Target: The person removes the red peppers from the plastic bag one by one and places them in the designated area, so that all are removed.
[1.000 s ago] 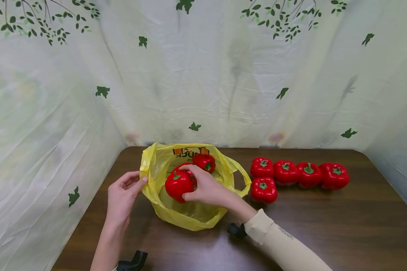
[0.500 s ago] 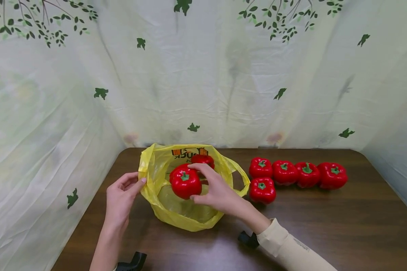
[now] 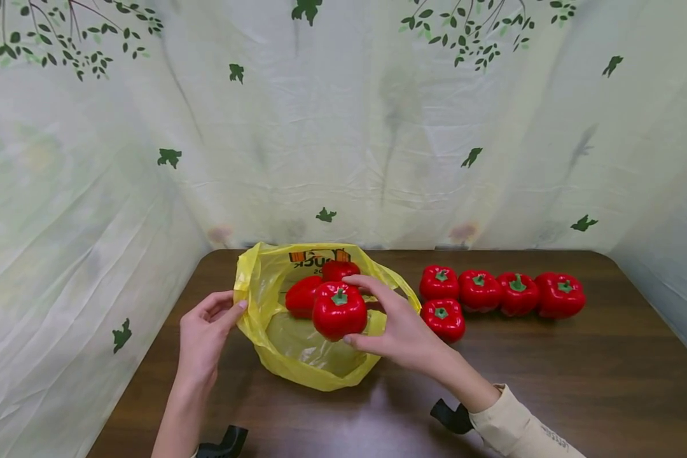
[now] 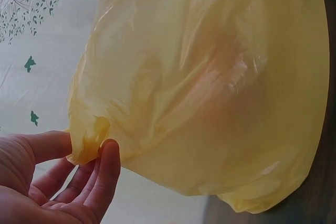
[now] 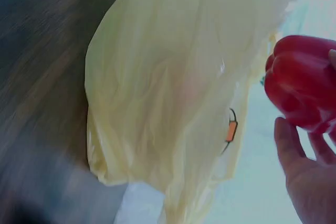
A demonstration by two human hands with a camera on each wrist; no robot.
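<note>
A yellow plastic bag (image 3: 306,375) stands with its mouth spread wide on the table. My left hand (image 3: 206,334) pinches the left edge of its rim between thumb and fingers, as the left wrist view (image 4: 89,140) also shows. Over the bag's mouth, my right hand (image 3: 403,327) grips a red bell pepper (image 3: 339,312) with a green stem. In the right wrist view that bell pepper (image 5: 302,82) is above the level of the bag's rim. Two more red bell peppers lie inside the bag, one at the left (image 3: 302,297) and one at the back (image 3: 339,270).
To the right of the bag, several red bell peppers (image 3: 516,294) form a row on the brown wooden table (image 3: 549,381), with another bell pepper (image 3: 443,319) in front of the row's left end. A pale cloth with printed leaves (image 3: 355,127) hangs behind the table.
My right hand has lifted the bell pepper up out of the bag and carried it rightward, uncovering the bell pepper at the left inside. My left hand has stayed on the rim.
</note>
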